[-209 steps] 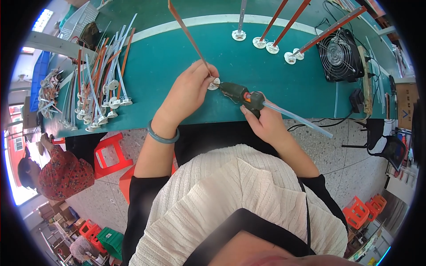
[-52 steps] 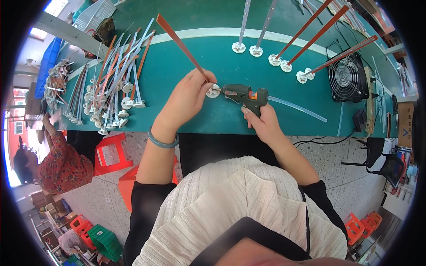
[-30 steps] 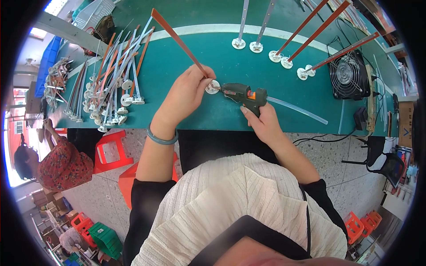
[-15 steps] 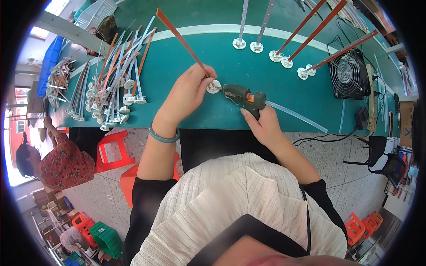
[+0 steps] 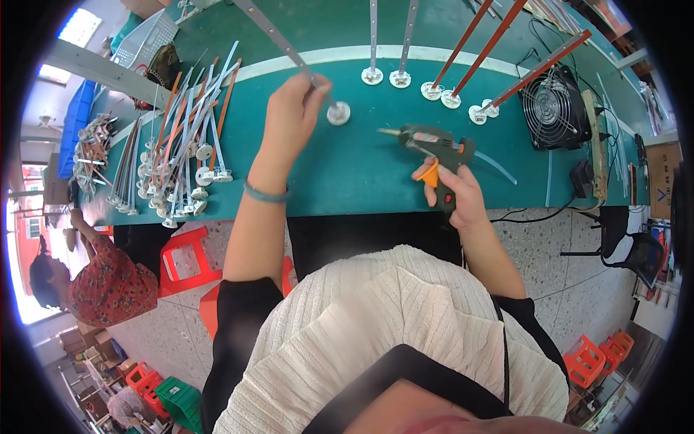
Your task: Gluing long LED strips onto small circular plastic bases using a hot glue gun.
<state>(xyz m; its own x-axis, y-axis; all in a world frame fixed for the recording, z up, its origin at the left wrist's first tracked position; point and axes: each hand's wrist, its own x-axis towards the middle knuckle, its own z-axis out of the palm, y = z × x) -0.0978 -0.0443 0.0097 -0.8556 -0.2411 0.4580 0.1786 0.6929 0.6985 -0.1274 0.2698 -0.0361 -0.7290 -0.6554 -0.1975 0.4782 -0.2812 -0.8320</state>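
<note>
Pinched in my left hand (image 5: 295, 119) is a slim LED strip (image 5: 278, 40), grey with small dots along the side that shows. Its lower end meets a round white base (image 5: 338, 113) on the green tabletop. My right hand (image 5: 463, 194) grips a dark green glue gun (image 5: 437, 139) by its handle, with fingers at the orange trigger. The gun's nozzle points left toward the base, apart from it. A clear glue stick (image 5: 497, 168) sticks out of the gun's back.
A heap of strips with round bases (image 5: 189, 155) lies on the left. Several strips on bases (image 5: 400, 78) stand along the far side, beside a black fan (image 5: 555, 108) at right. Red stools (image 5: 189, 260) and a seated person (image 5: 108, 282) are at left.
The strip in my left hand has turned from its reddish-brown side to its grey dotted side. My right hand has drawn the glue gun away to the right, and its orange trigger now shows.
</note>
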